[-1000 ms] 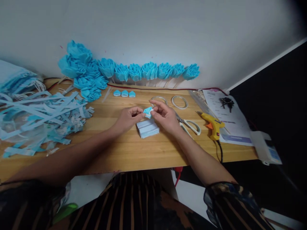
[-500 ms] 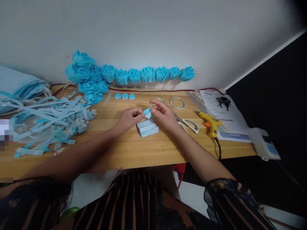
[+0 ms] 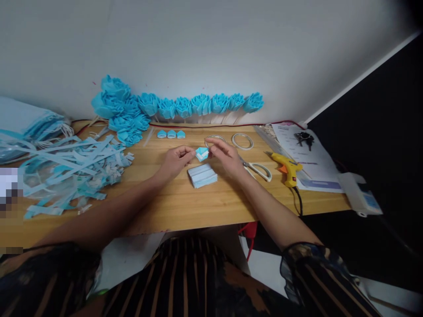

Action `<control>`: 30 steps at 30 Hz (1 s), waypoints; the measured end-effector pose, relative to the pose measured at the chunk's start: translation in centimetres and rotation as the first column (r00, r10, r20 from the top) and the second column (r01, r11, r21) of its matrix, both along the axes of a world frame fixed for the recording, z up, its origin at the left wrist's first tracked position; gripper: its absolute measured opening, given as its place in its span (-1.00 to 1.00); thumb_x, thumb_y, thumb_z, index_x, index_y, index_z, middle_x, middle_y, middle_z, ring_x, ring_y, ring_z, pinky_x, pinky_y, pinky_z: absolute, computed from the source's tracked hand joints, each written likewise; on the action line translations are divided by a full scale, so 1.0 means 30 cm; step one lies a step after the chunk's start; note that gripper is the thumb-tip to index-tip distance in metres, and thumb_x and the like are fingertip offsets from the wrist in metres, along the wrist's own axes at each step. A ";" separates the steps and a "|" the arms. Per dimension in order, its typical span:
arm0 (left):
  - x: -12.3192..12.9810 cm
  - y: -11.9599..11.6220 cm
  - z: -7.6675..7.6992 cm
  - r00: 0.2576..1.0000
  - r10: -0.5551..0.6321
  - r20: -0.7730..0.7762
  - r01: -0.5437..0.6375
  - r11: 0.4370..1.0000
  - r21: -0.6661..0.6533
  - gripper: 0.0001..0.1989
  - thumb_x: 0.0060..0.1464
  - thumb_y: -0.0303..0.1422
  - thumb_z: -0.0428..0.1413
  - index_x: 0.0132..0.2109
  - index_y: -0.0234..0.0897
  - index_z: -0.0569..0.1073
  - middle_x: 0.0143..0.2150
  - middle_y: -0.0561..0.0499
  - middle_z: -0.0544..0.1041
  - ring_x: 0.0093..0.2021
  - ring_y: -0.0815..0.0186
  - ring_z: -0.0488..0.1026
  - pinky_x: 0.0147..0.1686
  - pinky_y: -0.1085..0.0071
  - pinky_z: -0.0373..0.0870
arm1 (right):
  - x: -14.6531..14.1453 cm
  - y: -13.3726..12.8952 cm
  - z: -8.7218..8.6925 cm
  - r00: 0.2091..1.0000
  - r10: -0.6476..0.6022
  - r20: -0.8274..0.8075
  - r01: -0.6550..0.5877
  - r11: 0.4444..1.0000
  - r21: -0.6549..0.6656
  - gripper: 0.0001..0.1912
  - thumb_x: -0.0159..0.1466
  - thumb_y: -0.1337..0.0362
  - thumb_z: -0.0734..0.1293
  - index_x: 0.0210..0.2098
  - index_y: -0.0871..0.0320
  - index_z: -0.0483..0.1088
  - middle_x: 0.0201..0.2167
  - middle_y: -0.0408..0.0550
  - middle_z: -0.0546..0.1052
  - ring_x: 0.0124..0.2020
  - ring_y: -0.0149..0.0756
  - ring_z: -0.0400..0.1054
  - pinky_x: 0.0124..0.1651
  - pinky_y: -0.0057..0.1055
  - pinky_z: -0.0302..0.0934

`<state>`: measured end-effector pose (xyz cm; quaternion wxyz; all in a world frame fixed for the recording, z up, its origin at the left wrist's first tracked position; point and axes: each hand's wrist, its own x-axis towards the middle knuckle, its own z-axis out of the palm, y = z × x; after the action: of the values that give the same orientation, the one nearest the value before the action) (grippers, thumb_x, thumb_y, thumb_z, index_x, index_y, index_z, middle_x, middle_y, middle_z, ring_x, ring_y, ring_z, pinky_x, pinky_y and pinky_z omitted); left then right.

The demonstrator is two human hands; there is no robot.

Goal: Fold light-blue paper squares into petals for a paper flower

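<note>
Between my two hands is a small folded blue petal (image 3: pixel 202 153) with a white strip across its face. My left hand (image 3: pixel 176 162) pinches its left edge between thumb and fingertips. On the right edge, my right hand (image 3: pixel 227 156) pinches it too, with a finger raised above. Just below lies a stack of pale blue fabric pieces (image 3: pixel 202 175) on the wooden table (image 3: pixel 158 202). Three folded blue petals (image 3: pixel 171 134) sit in a row behind my left hand. White-handled scissors (image 3: pixel 259 171) lie beside my right hand, which partly covers them.
Blue fabric flowers (image 3: pixel 201 105) on sticks line the wall. Cut strips (image 3: pixel 72 167) and a pile of face masks (image 3: pixel 26 121) fill the left. Tape rolls (image 3: pixel 243 141), a yellow glue gun (image 3: pixel 287 168), a printed paper (image 3: pixel 317 169) and keys (image 3: pixel 304 139) lie to the right.
The petal has turned, so its face with the white strip shows more fully. My left hand has shifted slightly, and the view has moved a little.
</note>
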<state>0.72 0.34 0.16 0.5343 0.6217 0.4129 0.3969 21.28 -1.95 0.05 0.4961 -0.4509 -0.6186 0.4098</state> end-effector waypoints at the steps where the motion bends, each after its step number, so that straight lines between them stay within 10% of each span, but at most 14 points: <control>1: 0.002 -0.002 0.002 1.000 -0.002 0.000 0.002 1.000 0.005 -0.76 0.01 -0.15 0.20 -0.36 -0.25 0.46 -0.53 0.14 0.37 -0.52 0.44 0.21 -0.52 0.46 0.12 | -0.001 0.000 -0.001 1.000 0.011 0.001 -0.011 1.000 -0.001 -0.53 0.26 -0.04 0.40 0.07 0.06 0.51 -0.37 -0.16 0.49 -0.30 -0.30 0.38 -0.13 -0.26 0.31; 11: 0.021 -0.024 -0.017 0.995 -0.101 -0.010 0.101 0.994 0.044 -0.69 -0.01 -0.13 0.26 -0.39 -0.26 0.40 -0.48 0.13 0.38 -0.45 0.43 0.26 -0.42 0.46 0.16 | -0.005 0.012 -0.033 0.999 0.023 0.047 -0.025 0.999 0.031 -0.52 0.20 0.10 0.44 0.10 0.07 0.51 -0.40 -0.22 0.40 -0.41 -0.41 0.23 -0.33 -0.41 0.12; 30: 0.007 -0.022 0.005 0.997 -0.078 0.012 0.078 0.996 -0.031 -0.71 0.04 -0.20 0.24 -0.46 -0.25 0.36 -0.57 0.15 0.33 -0.55 0.45 0.14 -0.49 0.43 0.04 | 0.007 0.007 -0.005 0.996 0.059 -0.071 -0.057 0.998 0.038 -0.47 0.22 -0.13 0.47 0.04 0.06 0.52 -0.39 -0.18 0.49 -0.32 -0.33 0.41 -0.12 -0.29 0.36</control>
<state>0.93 -0.31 0.32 0.5612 0.6267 0.3917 0.3727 21.48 -1.76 -0.10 0.5140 -0.4087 -0.6205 0.4287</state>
